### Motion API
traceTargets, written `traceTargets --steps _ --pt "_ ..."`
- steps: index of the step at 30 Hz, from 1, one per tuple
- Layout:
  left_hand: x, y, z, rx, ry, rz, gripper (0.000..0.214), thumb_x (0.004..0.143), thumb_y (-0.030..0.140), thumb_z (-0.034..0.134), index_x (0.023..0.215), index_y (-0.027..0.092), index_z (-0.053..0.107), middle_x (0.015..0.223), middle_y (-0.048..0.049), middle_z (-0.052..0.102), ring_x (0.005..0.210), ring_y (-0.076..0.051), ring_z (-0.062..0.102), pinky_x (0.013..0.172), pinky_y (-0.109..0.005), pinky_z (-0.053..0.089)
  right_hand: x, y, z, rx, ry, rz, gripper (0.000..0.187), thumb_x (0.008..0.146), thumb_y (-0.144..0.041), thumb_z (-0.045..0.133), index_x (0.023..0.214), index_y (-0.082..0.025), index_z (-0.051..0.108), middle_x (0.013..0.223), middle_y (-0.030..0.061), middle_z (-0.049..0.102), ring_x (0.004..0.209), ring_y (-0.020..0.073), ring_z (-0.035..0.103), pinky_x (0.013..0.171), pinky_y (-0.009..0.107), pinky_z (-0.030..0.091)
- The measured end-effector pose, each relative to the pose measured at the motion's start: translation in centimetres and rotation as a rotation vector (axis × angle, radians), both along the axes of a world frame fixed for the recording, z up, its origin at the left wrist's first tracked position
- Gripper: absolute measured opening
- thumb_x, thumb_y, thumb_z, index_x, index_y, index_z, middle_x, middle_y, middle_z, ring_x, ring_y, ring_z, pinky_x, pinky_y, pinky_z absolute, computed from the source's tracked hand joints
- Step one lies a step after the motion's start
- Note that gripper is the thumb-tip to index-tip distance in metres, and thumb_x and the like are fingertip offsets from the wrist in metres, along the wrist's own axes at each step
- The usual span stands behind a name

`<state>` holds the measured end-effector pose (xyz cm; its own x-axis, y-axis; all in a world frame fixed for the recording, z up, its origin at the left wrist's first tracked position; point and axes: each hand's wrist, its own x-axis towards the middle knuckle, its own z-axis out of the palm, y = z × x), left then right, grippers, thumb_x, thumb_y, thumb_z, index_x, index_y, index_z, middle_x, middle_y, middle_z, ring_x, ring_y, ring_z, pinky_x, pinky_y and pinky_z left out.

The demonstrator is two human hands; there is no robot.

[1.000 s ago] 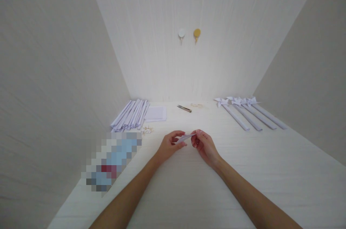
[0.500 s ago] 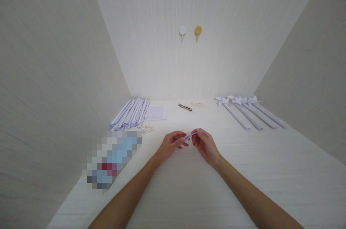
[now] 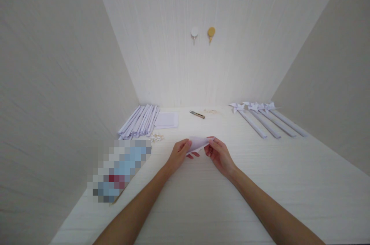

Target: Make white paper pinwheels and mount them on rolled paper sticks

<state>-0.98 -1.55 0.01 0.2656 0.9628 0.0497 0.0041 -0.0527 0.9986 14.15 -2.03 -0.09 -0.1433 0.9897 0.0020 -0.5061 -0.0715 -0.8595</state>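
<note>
My left hand (image 3: pixel 179 153) and my right hand (image 3: pixel 219 155) meet over the middle of the white table (image 3: pixel 202 198). Together they pinch a small folded piece of white paper (image 3: pixel 198 143), which now shows as a flat triangle between the fingertips. The left hand grips its left end, the right hand its right corner. Both hands hover just above the tabletop.
A pile of folded white paper strips (image 3: pixel 140 122) and a flat white paper stack (image 3: pixel 167 120) lie at the back left, small pale pins (image 3: pixel 157 137) beside them. Small snips (image 3: pixel 197 114) lie at the back centre. Several paper pinwheels (image 3: pixel 266 118) lie back right. A blurred object (image 3: pixel 120 169) sits left.
The paper between my fingers has opened from a thin edge-on sliver to a wider triangular face. The hands stayed in place, shifting only slightly.
</note>
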Motion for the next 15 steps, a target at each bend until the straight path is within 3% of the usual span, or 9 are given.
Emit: traceTargets --steps 7,15 --pt "-0.21 0.22 -0.31 -0.022 -0.04 0.125 0.034 0.061 0.043 0.062 0.074 0.011 0.062 0.063 -0.0018 0.061 0.059 -0.013 0.055 0.052 -0.022 0.041 0.13 0.07 -0.28 -0.048 0.008 -0.008 0.02 0.051 -0.02 0.066 0.07 -0.019 0.059 0.055 -0.0041 0.054 0.048 0.0083 0.043 0.046 0.022 0.03" --pt "-0.32 0.28 -0.32 -0.095 -0.051 0.178 0.038 0.057 0.045 0.066 0.075 0.011 0.065 0.061 -0.0015 0.062 0.055 -0.013 0.052 0.05 -0.023 0.037 0.06 0.2 -0.43 -0.047 -0.016 -0.015 0.022 0.047 -0.008 0.06 0.066 -0.019 0.063 0.059 -0.0029 0.059 0.057 0.0113 0.049 0.052 0.023 0.036"
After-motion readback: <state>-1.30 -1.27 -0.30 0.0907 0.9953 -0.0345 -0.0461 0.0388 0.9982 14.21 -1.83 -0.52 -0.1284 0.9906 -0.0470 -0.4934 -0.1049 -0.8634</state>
